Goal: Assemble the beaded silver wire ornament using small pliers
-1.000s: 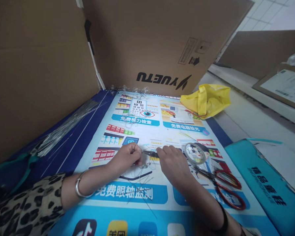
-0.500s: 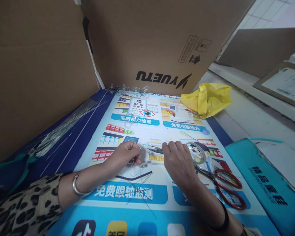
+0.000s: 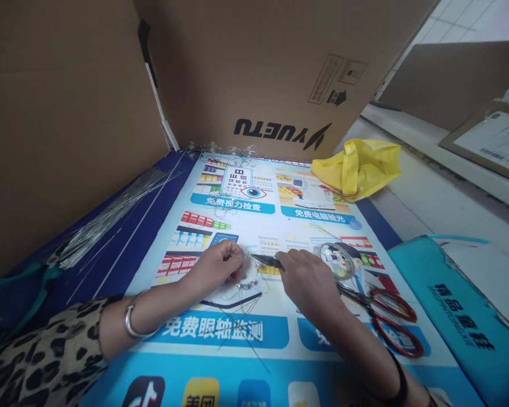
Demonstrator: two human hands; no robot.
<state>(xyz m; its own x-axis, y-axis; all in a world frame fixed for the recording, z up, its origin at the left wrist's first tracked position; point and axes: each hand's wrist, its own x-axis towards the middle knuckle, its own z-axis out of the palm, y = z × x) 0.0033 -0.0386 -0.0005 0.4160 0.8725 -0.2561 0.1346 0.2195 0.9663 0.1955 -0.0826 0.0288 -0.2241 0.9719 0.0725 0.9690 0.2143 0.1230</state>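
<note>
So a big blue-and-white printed poster (image 3: 254, 223) is lying under everything. The right hand (image 3: 307, 277) is curling fully shut around slim, dark, pointed metal pliers (image 3: 268, 261). The left hand (image 3: 224, 261) is pinching, fingertips closed, a thin, loopy wire piece (image 3: 258, 277), which is hanging over the poster and showing tiny shiny beads (image 3: 245, 286) low down.

The pliers (image 3: 268, 260) — jaws parted a moment ago — now look closed, nearer the left hand (image 3: 224, 263).
</note>
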